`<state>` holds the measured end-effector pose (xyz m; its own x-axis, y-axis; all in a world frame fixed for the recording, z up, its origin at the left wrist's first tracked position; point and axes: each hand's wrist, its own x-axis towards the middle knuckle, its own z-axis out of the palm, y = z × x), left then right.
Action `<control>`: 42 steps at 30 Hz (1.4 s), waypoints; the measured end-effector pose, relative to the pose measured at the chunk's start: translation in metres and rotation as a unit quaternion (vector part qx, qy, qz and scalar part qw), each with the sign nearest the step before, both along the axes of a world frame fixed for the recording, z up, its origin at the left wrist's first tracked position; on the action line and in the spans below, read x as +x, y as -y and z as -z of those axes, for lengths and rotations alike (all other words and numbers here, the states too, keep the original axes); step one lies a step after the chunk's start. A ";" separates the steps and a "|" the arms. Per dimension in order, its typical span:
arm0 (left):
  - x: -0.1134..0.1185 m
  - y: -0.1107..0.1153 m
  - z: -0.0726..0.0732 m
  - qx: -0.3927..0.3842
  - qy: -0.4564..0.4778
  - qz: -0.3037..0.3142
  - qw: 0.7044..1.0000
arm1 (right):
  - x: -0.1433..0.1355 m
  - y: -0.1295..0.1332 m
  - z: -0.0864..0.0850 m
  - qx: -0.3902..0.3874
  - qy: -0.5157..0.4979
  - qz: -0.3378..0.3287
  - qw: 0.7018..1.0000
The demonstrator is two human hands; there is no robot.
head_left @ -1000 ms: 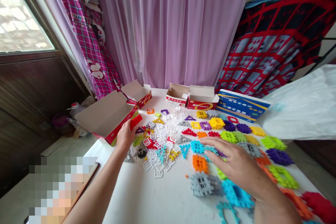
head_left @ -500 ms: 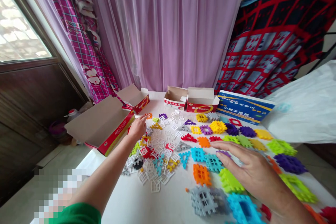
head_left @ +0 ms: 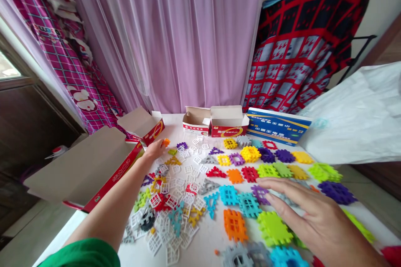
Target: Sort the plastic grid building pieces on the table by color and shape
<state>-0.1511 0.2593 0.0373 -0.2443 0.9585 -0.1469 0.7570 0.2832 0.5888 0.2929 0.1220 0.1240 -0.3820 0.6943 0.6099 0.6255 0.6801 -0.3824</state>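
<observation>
My left hand (head_left: 156,150) reaches to the far left of the white table, its fingers closed on a small orange plastic building piece (head_left: 166,142). Near it are a lime piece (head_left: 172,151) and a purple piece (head_left: 181,146). My right hand (head_left: 308,212) hovers over the right side, holding nothing, thumb and fingers apart. Just off its fingertips lies a purple square block (head_left: 260,195). Lime gear-edged blocks (head_left: 275,228) are partly under that hand. A mixed pile of white window-shaped pieces (head_left: 175,187) and coloured pieces lies between my arms.
A large open carton (head_left: 115,175) stands at the left, with a smaller open box (head_left: 153,131) behind it. Two red-and-white boxes (head_left: 196,127) and a blue box (head_left: 277,127) line the back edge. A white plastic sheet (head_left: 351,112) lies at the right.
The view has shifted, so the table's contents appear further left. My left fingers have closed on the orange piece, which sits slightly higher beside the lime one. My right hand stays open above the blocks.
</observation>
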 end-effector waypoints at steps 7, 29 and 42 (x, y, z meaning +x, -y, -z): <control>0.031 0.046 -0.016 0.013 0.323 0.003 0.946 | -0.005 0.007 -0.002 -0.004 -0.017 -0.008 1.000; 0.205 0.160 -0.072 -0.059 0.463 -0.036 0.884 | -0.045 0.042 0.019 -0.112 0.027 0.027 0.993; 0.237 0.184 -0.059 -0.060 0.422 0.027 0.904 | -0.027 0.057 0.017 -0.112 0.093 0.054 0.988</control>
<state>0.0856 0.0754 0.0965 0.0498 0.9307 -0.3625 0.0677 0.3589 0.9309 0.2656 0.0649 0.1072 -0.3883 0.8474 0.3622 0.7637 0.5159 -0.3882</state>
